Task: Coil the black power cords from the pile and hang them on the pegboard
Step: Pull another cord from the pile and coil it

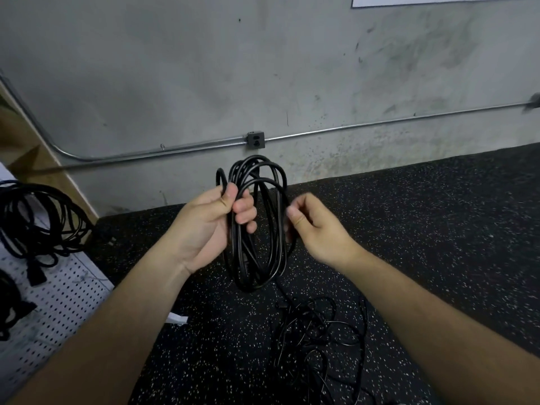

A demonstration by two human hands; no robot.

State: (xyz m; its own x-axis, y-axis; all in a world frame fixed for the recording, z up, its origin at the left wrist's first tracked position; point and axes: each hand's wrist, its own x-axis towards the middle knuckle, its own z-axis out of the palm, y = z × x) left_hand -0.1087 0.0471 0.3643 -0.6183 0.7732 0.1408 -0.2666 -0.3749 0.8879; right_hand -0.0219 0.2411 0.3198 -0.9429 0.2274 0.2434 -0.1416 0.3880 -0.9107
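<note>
My left hand [213,220] grips a black power cord wound into a tall oval coil [260,258], held upright in front of me. My right hand [314,226] pinches the coil's right side between thumb and fingers. From the coil's bottom a loose end trails down to a tangled pile of black cords [318,337] on the floor. The white pegboard [58,299] stands at the left, with a coiled black cord [38,223] hanging on it and part of another at the left edge.
The floor is black speckled rubber [438,229]. A grey concrete wall carries a metal conduit [380,122] and an outlet box [256,140]. A white scrap [176,319] lies on the floor near the pegboard's corner.
</note>
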